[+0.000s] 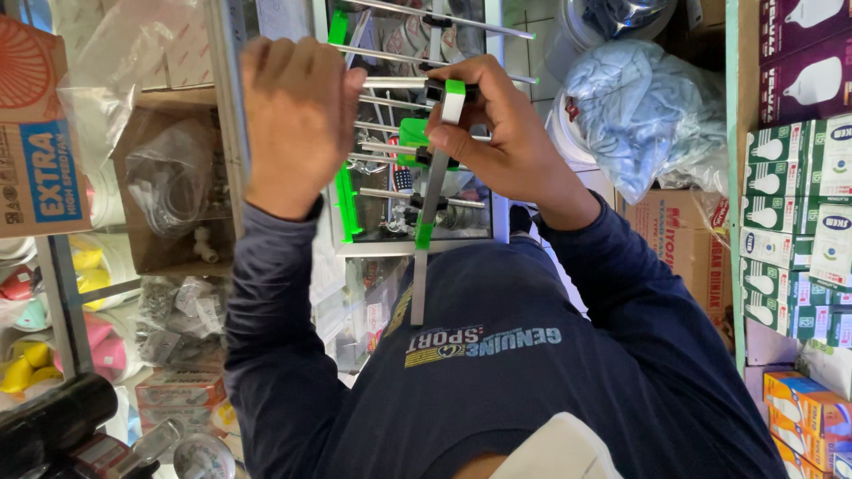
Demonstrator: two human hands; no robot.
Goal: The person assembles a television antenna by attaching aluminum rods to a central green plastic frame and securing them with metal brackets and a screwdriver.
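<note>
Head cam looks down the person's chest, dark blue long-sleeved shirt (497, 372) fills the near part of the frame.

Both hands are up on a metal antenna (417, 133) with green plastic fittings, held out in front of the body, centre frame, above a glass display case (266, 266).

Left hand (297, 124): fist clenched, knuckles toward the camera, wrapped around the left ends of the thin silver rods (395, 82). What exactly sits inside the fist is hidden.

Right hand (506, 133): fingers pinched on the far end of the grey square boom (432, 204), right at its green end cap (453, 89), thumb pressing on the green clamp piece (413, 133) beside it. The boom runs from that grip back toward the chest, slightly tilted, with a second green sleeve lower down.

Around:
- cardboard carton (35, 133), orange and blue, far left
- stacked green-and-white bulb boxes (799, 231) on the right shelf
- bundle in a clear plastic bag (639, 106), far right of the antenna
- bagged small hardware inside the case, lower left
</note>
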